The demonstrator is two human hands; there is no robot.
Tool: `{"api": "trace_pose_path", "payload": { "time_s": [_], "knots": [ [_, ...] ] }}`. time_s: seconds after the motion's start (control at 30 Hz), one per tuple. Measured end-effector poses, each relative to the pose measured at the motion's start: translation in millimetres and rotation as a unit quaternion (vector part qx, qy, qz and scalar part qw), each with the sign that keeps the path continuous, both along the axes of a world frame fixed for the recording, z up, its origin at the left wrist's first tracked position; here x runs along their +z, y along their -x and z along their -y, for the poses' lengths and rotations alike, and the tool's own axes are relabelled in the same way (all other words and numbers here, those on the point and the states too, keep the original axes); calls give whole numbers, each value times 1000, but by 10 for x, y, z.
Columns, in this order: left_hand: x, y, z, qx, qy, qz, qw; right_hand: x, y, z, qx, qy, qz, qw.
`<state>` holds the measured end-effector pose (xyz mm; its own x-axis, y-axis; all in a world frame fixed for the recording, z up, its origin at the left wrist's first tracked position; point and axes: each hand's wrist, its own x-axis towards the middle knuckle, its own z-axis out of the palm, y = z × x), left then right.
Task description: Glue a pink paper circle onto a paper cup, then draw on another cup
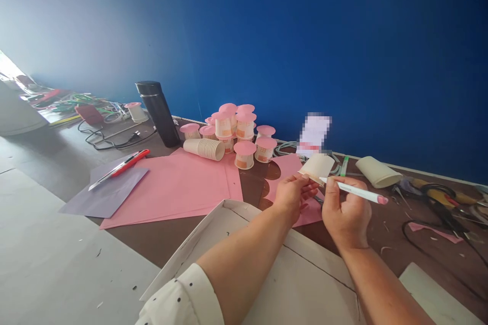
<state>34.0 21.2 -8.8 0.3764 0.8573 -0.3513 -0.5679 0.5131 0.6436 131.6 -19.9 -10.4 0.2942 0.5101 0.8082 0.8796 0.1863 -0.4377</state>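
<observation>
My left hand grips a white paper cup by its lower edge, the cup standing upside down and slightly tilted. In my right hand is a white marker with a pink end, its tip against the lower part of the cup. A faint orange-brown marking shows near that edge. Beneath both hands lies a cut piece of pink paper. Left of them stands a group of upturned paper cups with round pink tops and orange drawings, some stacked on others.
A stack of nested cups lies on pink sheets. Further left are a red utility knife on purple paper and a black flask. On the right are a loose cup and tangled cables. A blue wall rises behind.
</observation>
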Motion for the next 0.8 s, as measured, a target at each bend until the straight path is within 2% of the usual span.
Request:
{"api": "trace_pose_path", "payload": {
  "time_s": [0.5, 0.63, 0.8],
  "knots": [
    [15, -13, 22, 16, -16, 17, 1000, -19, -14, -6, -14, 1, 13, 1000],
    [7, 2, 17, -1, -3, -11, 1000, 3, 0, -1, -2, 5, 15, 1000],
    [8, 13, -5, -1, 19, 17, 1000, 22, 9, 16, -18, -9, -20, 1000]
  ]
}}
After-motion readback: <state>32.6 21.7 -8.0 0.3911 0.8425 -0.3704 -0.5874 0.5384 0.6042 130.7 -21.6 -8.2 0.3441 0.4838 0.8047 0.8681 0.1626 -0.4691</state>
